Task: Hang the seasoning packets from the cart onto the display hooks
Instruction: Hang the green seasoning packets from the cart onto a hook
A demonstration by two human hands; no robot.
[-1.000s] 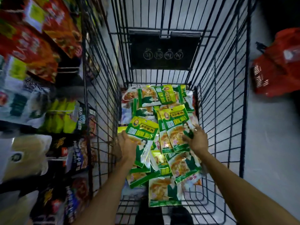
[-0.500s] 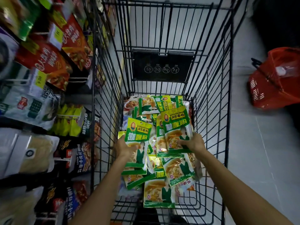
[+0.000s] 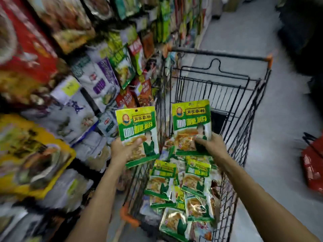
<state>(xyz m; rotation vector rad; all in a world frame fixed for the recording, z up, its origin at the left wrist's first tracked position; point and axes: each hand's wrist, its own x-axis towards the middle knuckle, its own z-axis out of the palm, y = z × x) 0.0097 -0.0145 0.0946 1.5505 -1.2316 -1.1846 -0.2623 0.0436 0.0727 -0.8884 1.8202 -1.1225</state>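
The left hand [image 3: 122, 151] is pinching a green seasoning packet [image 3: 137, 130] by its lower part, thumb across the front. The right hand [image 3: 209, 145] is gripping a second packet [image 3: 191, 123] the same way. Both are being held upright over the cart [image 3: 244, 105], where the remaining packets [image 3: 183, 189] are lying in a loose heap. Gripped so low, a packet's top may be flopping as its hang hole nears a hook, so I'm expecting a miss or a drop. The crowded display [image 3: 97, 81] on the left is blurring, and I can't find a free hook. A red basket [image 3: 312, 172] is sitting on the grey floor [image 3: 271, 137].
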